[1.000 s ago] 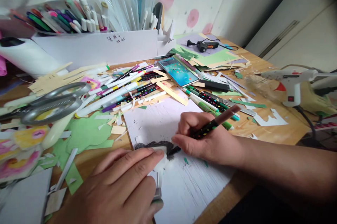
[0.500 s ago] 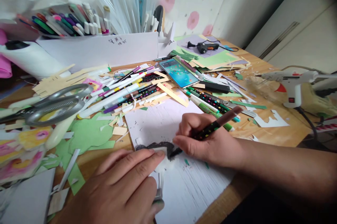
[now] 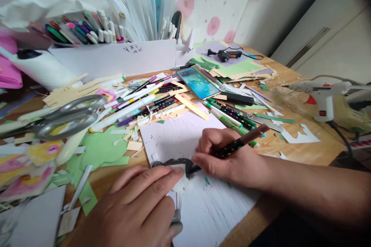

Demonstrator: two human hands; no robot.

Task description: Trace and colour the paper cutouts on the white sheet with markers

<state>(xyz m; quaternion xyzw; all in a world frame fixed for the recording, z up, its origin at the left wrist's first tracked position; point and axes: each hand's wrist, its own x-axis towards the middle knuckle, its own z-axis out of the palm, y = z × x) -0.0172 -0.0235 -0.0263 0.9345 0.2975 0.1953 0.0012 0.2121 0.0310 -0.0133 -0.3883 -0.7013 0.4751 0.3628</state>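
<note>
My right hand (image 3: 226, 158) is closed round a marker pen (image 3: 240, 142) with a black, colour-speckled barrel and a brown end. Its tip is hidden by my fingers, beside a small white paper piece (image 3: 179, 179) with dark grey-black colouring along its upper edge. My left hand (image 3: 142, 204) lies flat, fingers stretched out, pressing that piece down. Beneath both is a scored white board (image 3: 214, 208) with pen marks and scraps. A small silvery object (image 3: 176, 212) pokes out beside my left fingers; its kind is unclear.
Many loose markers (image 3: 145, 104) and a lit phone (image 3: 198, 82) lie behind the board. Grey-handled scissors (image 3: 69, 117) and green paper scraps (image 3: 101, 148) are at left. A white glue gun (image 3: 324, 96) stands right, a black one (image 3: 228, 53) farther back. A white pen box (image 3: 116, 59) is behind.
The whole view has shifted slightly, so things appear a little lower and to the right. My right hand has moved the pen very little; my left hand stays on the paper piece.
</note>
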